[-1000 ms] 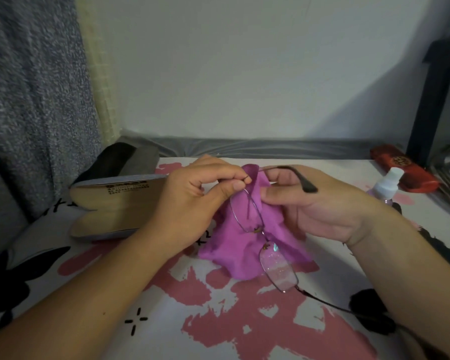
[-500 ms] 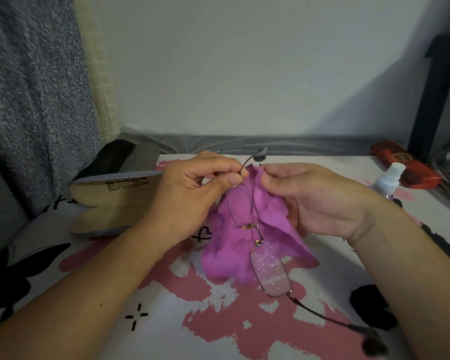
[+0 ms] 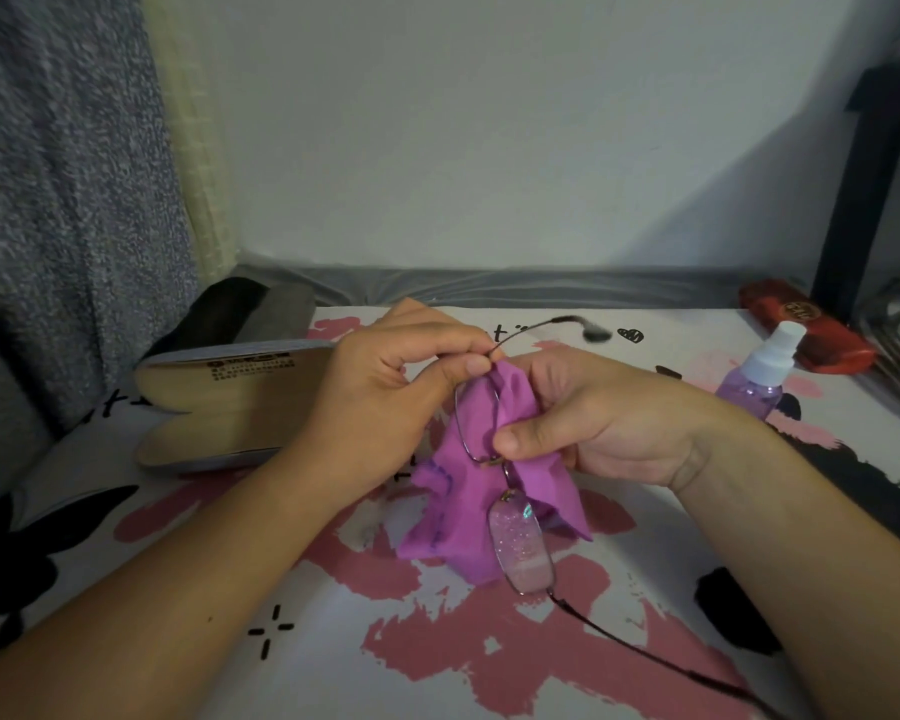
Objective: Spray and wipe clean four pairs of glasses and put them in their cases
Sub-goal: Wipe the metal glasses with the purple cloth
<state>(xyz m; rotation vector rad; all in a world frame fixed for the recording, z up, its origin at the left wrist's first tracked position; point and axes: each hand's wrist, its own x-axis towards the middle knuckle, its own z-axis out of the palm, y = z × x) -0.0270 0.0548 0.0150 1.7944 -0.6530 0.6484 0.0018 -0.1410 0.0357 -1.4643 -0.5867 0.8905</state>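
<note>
We face a plain pale wall (image 3: 489, 137), dimly lit, with a soft shadow falling across its right side. To our left hangs a speckled grey curtain (image 3: 63, 200) beside a cream strip of fabric (image 3: 198, 163). A dark post of furniture (image 3: 863, 179) stands at the right. Below us the table (image 3: 333, 641) wears a white cover printed with pink blotches and black butterflies.
</note>
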